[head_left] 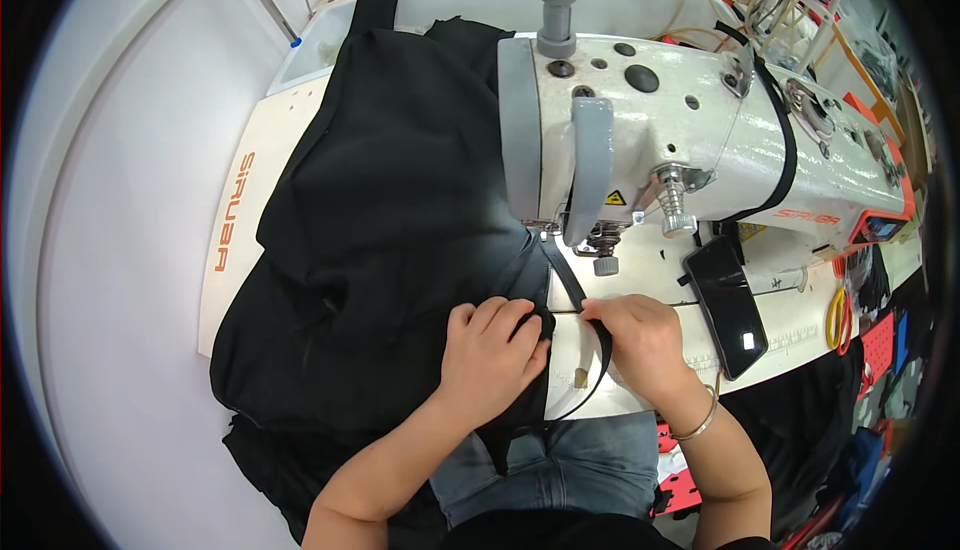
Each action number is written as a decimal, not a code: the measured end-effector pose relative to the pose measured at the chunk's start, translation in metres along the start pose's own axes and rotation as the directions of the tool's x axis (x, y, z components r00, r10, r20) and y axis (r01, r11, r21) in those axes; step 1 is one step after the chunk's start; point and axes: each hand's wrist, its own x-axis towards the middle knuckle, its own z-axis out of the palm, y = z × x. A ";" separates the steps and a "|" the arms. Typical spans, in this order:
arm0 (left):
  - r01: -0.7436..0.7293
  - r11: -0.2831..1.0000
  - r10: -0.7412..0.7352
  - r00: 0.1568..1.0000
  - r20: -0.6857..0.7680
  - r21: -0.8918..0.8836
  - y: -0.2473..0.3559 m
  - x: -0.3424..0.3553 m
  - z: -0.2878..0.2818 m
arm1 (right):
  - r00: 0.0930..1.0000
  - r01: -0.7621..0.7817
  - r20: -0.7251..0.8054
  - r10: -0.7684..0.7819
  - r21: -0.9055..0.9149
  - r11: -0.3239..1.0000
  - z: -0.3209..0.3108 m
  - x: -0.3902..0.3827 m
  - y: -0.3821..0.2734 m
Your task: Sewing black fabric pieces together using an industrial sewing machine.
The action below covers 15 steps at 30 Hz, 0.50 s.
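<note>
A large piece of black fabric point(370, 190) covers the left part of the sewing table and runs up to the needle area of a white sewing machine point(640, 120). My left hand point(495, 355) lies on its near right edge, fingers bent and gripping a fold of it. A narrow black strip point(566, 272) runs from under the presser foot toward me. My right hand point(638, 342) pinches this strip between thumb and fingers, and its loose end curls down over the table's front edge. Needle and presser foot are mostly hidden behind the grey guard.
A black smartphone point(727, 307) lies on the machine bed, right of my right hand. Yellow-and-red-handled scissors point(839, 320) rest farther right. A grey thread post point(557, 20) rises behind the machine head. More black cloth point(810, 420) hangs at the lower right.
</note>
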 end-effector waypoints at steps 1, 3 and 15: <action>-0.065 0.998 0.064 0.997 0.030 0.024 -0.004 0.001 0.000 | 1.000 -0.001 0.018 0.001 0.017 1.000 -0.001 0.001 0.000; -0.146 0.988 0.146 0.989 0.007 0.051 -0.010 0.002 -0.001 | 0.999 -0.001 0.036 0.000 0.035 0.999 -0.003 0.001 -0.001; -0.279 0.954 0.277 0.960 -0.033 -0.109 -0.022 0.012 -0.005 | 0.998 0.057 0.027 -0.055 -0.087 0.995 0.000 0.009 0.000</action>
